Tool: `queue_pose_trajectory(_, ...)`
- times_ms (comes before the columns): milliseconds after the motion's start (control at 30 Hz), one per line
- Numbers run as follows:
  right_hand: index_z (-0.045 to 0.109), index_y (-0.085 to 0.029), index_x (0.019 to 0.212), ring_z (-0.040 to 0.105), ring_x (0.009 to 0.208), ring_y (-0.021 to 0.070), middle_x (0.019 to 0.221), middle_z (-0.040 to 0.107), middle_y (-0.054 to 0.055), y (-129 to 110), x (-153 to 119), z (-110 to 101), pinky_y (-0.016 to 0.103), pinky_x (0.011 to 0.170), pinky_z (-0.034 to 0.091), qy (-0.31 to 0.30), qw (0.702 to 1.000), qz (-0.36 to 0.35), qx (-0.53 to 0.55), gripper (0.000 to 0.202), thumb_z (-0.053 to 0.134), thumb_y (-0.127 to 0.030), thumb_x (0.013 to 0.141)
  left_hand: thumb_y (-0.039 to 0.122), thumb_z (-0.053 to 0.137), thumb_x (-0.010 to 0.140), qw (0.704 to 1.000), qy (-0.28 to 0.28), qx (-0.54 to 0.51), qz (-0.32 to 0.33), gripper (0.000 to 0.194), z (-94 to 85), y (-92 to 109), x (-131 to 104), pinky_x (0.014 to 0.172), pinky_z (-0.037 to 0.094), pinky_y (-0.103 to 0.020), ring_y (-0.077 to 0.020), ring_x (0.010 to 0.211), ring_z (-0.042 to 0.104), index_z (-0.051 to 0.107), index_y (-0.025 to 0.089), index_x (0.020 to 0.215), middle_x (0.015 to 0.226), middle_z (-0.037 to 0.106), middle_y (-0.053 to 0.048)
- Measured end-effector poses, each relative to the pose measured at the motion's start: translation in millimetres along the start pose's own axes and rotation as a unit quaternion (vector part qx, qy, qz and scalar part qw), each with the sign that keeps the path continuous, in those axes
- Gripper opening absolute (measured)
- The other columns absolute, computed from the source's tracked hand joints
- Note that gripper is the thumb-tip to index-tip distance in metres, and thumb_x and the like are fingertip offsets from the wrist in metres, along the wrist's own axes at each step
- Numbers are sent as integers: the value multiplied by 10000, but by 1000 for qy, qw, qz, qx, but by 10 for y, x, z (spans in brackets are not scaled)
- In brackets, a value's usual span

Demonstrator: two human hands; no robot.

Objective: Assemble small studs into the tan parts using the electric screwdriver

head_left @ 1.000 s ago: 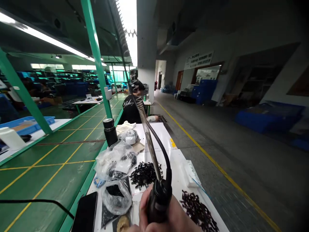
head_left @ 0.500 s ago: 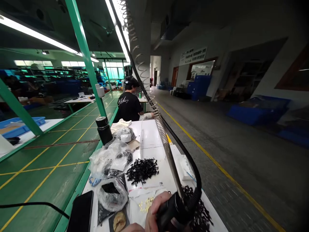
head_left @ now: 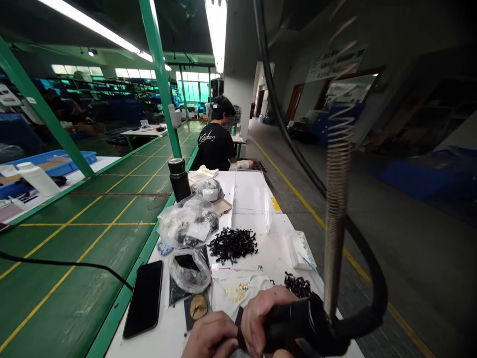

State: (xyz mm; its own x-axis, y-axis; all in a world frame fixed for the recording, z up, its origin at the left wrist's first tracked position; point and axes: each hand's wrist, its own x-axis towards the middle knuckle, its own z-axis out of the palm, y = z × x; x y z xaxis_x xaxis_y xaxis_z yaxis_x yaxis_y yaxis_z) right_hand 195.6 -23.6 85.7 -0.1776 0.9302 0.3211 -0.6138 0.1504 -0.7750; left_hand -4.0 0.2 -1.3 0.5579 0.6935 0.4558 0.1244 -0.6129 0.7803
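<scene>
My right hand (head_left: pixel 261 313) is wrapped round a thick black handheld tool (head_left: pixel 294 323), which lies almost level, with a cable and a coiled spring rising from its right end. Fingers bent, my left hand (head_left: pixel 212 334) meets the tool's left end at the bottom edge; whatever it pinches there is too hidden to tell. Just beyond the hands, small gold pieces (head_left: pixel 238 292) lie on a white bag. A tan lump (head_left: pixel 198 306) sits on a dark square to the left. Small dark parts (head_left: pixel 298 284) are heaped behind the tool.
A pile of black parts (head_left: pixel 233 244) lies mid-table, with plastic bags (head_left: pixel 188 219) and a black bottle (head_left: pixel 179 179) to its left. A phone (head_left: pixel 144 298) is near the left edge. Beyond the table, a person in black (head_left: pixel 216 144) sits beside the green conveyor (head_left: pixel 122 199).
The view has swung left and down. The tool has turned more level and sits further right, its spring now more upright. My left hand shows more, close against the tool's left end.
</scene>
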Motion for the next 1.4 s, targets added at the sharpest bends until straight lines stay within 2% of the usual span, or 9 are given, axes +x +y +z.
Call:
queue_pose_trajectory(100, 720, -309, 1182, 631, 631, 181, 755, 681, 12, -14, -84, 69, 321, 600, 491, 35, 998, -30, -30, 542, 946, -636, 813, 321, 580, 1150, 999, 15, 6, -35, 274, -26, 165, 31, 786, 575, -212, -149, 834, 763, 798, 212, 1024, 891, 808, -53)
queue_pose_trajectory(233, 716, -274, 1222, 637, 659, 178, 783, 676, 7, -111, -85, 139, 355, 668, 529, 28, 995, -32, -89, 505, 920, -580, 876, 286, 584, 1143, 1000, -9, 1, -15, 271, -62, 287, 90, 808, 595, -235, -162, 858, 762, 787, 178, 1000, 902, 797, -73)
queue_pose_trajectory(333, 710, -281, 1203, 625, 585, 164, 741, 662, -15, -174, -10, 190, 331, 596, 534, 39, 991, -73, -106, 451, 889, -575, 911, 286, 581, 1153, 1000, -25, -15, -11, 270, -80, 284, 112, 813, 611, -230, -152, 871, 765, 798, 159, 1055, 955, 808, -84)
queue_pose_trajectory(500, 743, -248, 1176, 517, 436, 101, 693, 619, -54, -268, 80, 294, 260, 448, 475, 68, 976, -182, -101, 404, 840, -578, 963, 363, 678, 1126, 998, 1, -44, -37, 268, -90, 239, 114, 853, 644, -254, -160, 884, 794, 832, 149, 1077, 961, 840, -98)
queue_pose_trajectory(800, 716, -324, 1107, 414, 335, 109, 593, 566, -84, -244, 70, 262, 268, 362, 421, 95, 958, -180, -200, 439, 797, -720, 936, 378, 715, 1107, 996, 4, -83, -40, 266, -106, 223, 108, 881, 655, -258, -167, 916, 809, 851, 155, 1056, 970, 840, -104)
queue_pose_trajectory(1000, 745, -294, 1134, 481, 379, 113, 639, 611, -67, -234, 110, 233, 274, 380, 459, 72, 971, -169, -155, 419, 843, -648, 934, 285, 675, 1123, 995, -13, -96, -20, 207, -123, 227, 103, 922, 652, -263, -169, 970, 804, 825, 143, 1114, 1032, 837, -111)
queue_pose_trajectory(1133, 756, -262, 1119, 501, 396, 114, 656, 623, -62, -223, 139, 197, 274, 392, 459, 89, 971, -162, -150, 395, 851, -603, 943, 435, 651, 1138, 999, -21, -34, -20, 325, -70, 221, 80, 967, 643, -315, -200, 1044, 782, 795, 155, 1216, 1102, 816, -128)
queue_pose_trajectory(1233, 737, -270, 1101, 517, 436, 122, 670, 615, -65, -210, 138, 139, 279, 440, 473, 129, 956, -157, -213, 374, 878, -565, 920, 621, 705, 1064, 995, 6, 98, -16, 508, 25, 203, 32, 964, 618, -358, -227, 1053, 736, 778, 170, 1287, 1140, 777, -126)
queue_pose_trajectory(1400, 697, -282, 1079, 485, 434, 114, 668, 585, -77, -161, 114, 42, 267, 449, 457, 144, 943, -147, -260, 391, 851, -603, 918, 591, 622, 1118, 969, -42, 243, -7, 446, 135, 192, -20, 891, 542, -340, -211, 998, 651, 809, 197, 1212, 1170, 724, -99)
